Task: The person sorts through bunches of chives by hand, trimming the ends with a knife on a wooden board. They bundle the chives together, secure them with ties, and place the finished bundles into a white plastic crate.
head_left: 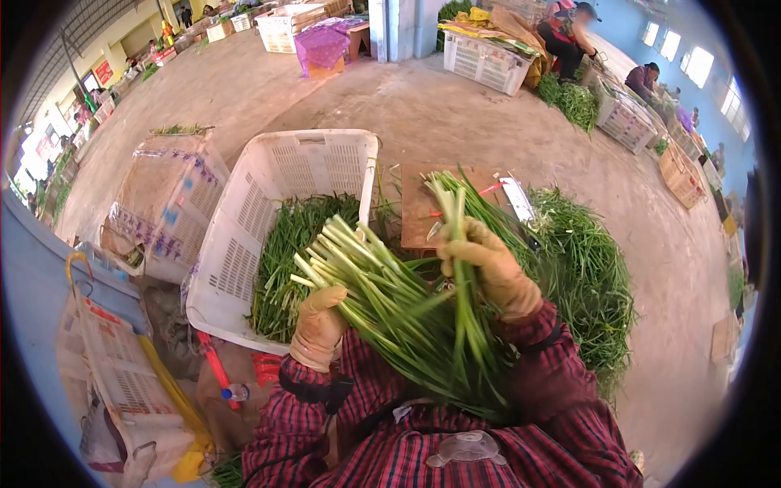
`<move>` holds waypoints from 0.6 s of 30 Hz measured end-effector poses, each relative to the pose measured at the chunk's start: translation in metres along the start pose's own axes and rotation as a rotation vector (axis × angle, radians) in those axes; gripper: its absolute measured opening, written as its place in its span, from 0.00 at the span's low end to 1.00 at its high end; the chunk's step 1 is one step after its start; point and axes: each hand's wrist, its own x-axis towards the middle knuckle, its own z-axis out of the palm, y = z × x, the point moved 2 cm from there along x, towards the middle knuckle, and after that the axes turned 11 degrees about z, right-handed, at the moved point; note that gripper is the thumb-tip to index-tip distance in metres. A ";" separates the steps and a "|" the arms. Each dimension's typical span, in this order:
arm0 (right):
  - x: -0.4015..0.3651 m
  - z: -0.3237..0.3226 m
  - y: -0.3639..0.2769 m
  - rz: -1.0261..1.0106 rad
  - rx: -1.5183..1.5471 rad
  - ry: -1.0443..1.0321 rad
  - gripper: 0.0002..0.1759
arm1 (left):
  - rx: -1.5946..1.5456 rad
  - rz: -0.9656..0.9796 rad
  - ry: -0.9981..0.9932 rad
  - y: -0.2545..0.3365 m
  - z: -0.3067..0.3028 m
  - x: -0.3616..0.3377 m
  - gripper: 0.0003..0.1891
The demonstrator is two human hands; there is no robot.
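My left hand (319,325), in a tan glove, is closed around a thick bunch of chive-like green stalks (390,305). Their pale cut ends point up and to the left, and the leaves lie across my lap. In my gloved right hand (492,272), a smaller bunch of stalks (450,203) stands nearly upright, gripped near its pale end. Its leaves hang down against the larger bunch. Just beyond is a brown board (416,203) with a white flat strip (517,200) and something red beside it. Part of the board is hidden by the stalks.
A white crate (232,236) with greens (297,244) stands at my left. Loose greens (590,285) are heaped at my right. A wrapped crate (159,203) and a folding chair-like frame (122,366) are farther left. Other people (569,37) sit among crates at the back.
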 end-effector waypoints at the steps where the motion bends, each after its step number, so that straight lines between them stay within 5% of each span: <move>1: -0.001 -0.014 0.005 -0.057 0.059 -0.053 0.14 | -0.005 -0.058 0.034 0.000 -0.012 -0.004 0.36; 6: -0.020 -0.040 0.001 -0.199 0.155 -0.031 0.22 | -0.005 -0.030 -0.075 0.001 0.011 0.004 0.39; 9: -0.027 -0.016 0.005 -0.151 0.073 -0.225 0.24 | 0.020 -0.023 -0.116 -0.006 0.018 0.014 0.41; 12: -0.026 0.003 0.012 -0.086 0.151 -0.394 0.23 | -0.042 -0.095 -0.141 -0.012 0.022 0.020 0.40; 18: -0.041 0.011 0.001 -0.069 0.051 -0.384 0.20 | 0.029 -0.144 -0.049 -0.018 0.012 0.025 0.38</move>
